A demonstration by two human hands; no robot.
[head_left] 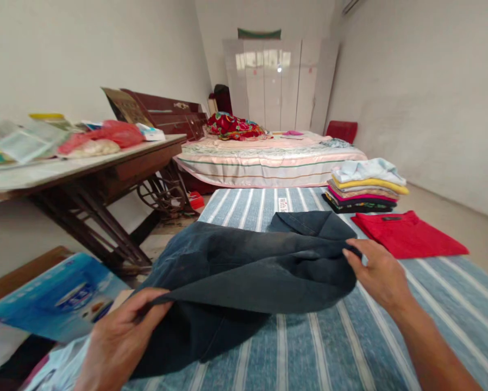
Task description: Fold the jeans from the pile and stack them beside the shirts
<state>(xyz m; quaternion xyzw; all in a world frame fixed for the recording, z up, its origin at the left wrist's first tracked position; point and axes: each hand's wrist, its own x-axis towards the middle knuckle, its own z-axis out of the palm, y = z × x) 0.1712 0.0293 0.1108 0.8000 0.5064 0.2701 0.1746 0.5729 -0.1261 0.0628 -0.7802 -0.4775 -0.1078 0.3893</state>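
Dark blue jeans stretch between my two hands over a blue-and-white striped cloth. At the lower left, my left hand pinches an edge of the fabric between thumb and fingers. On the other side, my right hand is closed on the far end of the raised fabric. The near layer hangs in a loose fold, and another part of the jeans lies bent behind it. A folded red garment lies beyond my right hand, near the cloth's right edge.
Behind the red garment stands a stack of folded clothes. To the left are a sewing machine table with plastic bags on top and a blue package below it. A bed with a red floral quilt is farther back.
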